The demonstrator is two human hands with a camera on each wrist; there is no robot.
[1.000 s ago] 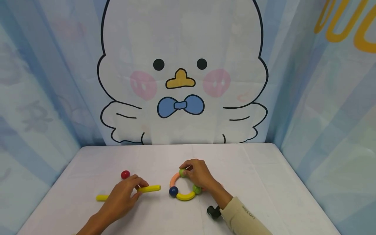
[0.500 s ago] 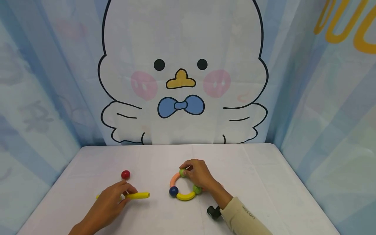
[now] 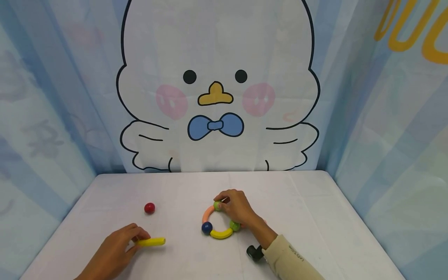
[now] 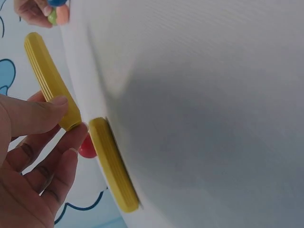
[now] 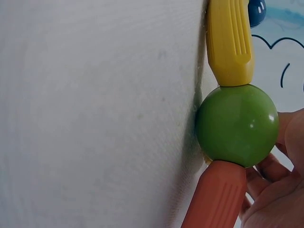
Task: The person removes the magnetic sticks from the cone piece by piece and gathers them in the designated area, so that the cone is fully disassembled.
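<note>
The left hand [image 3: 113,251] pinches a yellow stick [image 3: 151,242] near the bench's [image 3: 301,202] front-left edge; the right hand [image 3: 235,207] grips the ring [image 3: 220,233], open bench beyond.

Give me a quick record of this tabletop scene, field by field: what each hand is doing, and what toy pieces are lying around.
Left hand: left hand pinches a straight yellow ribbed stick at one end
Second stick: another yellow ribbed stick lies on the white table beside the held one
Right hand: right hand grips a ring of curved sticks and balls
Ring parts: orange and yellow curved pieces, green balls, one dark blue ball
Loose piece: small red ball, apart from both hands
</note>
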